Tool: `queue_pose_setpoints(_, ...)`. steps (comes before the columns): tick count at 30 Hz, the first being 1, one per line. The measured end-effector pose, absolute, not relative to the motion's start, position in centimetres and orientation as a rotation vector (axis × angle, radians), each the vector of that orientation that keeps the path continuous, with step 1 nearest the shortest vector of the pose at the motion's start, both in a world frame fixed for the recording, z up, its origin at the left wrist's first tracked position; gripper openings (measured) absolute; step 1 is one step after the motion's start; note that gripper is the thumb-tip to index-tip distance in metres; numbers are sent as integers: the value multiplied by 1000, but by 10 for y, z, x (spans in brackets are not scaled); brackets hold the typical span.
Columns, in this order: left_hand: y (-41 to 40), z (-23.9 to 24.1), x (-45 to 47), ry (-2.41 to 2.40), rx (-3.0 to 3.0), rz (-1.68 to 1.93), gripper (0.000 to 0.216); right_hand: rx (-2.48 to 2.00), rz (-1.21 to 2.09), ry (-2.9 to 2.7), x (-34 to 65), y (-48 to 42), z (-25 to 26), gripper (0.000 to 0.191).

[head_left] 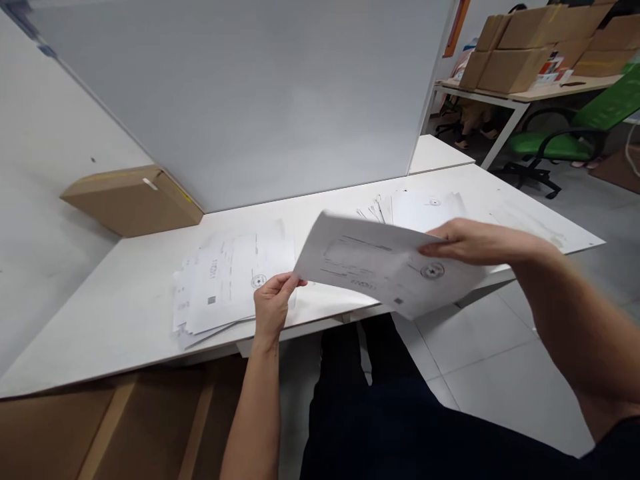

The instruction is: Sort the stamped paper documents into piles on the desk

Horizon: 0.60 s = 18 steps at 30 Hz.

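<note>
Paper (367,263) hangs over the front edge of the bench (125,320). A messy pile of sheets (230,287) on the left could slide if bumped. Left fingers (290,285) pinch the paper's left corner; right fingers (436,249) hold its right end, where squeezing hard might crease it.

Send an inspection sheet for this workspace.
Surface: white table, grey smudges toward its right end.
Job's things: stamped sheet held above the table; paper stack at left, more papers at right.
Clutter: cardboard box at the table's left end.
Hands: left hand pinches the sheet's left end; right hand grips its far edge.
Cables: pale cord apparently at far right, cropped.
Surroundings: white panel behind; green chair, desk with cartons at right.
</note>
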<state>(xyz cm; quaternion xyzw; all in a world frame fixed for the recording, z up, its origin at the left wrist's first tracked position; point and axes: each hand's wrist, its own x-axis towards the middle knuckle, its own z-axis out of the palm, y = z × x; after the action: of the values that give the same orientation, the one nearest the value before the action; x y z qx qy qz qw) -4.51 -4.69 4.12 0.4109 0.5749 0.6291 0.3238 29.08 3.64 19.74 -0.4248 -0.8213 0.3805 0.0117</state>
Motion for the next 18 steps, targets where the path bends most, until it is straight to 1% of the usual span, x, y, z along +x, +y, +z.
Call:
queue_pose_setpoints(1,-45,38,-43,1488,1049,1649,25,-1356,1412,-2436,300,34,181,30)
queue_pose_setpoints(3,-40,27,-37,1488,1006,1614,26,-1456,1714,-2189,313,25,141,36)
queue_pose_setpoints(5,-37,16,-30,1578,1024,1560,26,-1522,1895,-1877,321,9,98,37)
queue_pose_setpoints(8,-33,3,-18,1814,1205,1452,22,-1504,2125,-1441,324,-17,43,40)
queue_pose_setpoints(10,-32,-2,-13,1915,1338,1401,21,-1520,2147,-1308,322,-32,21,42)
queue_pose_setpoints(12,-32,-5,-11,1959,1394,1387,21,-1538,2132,-1242,320,-39,9,41)
queue_pose_setpoints(18,-32,-5,-13,1968,1438,1351,21,-1553,2128,-1089,312,-33,12,32)
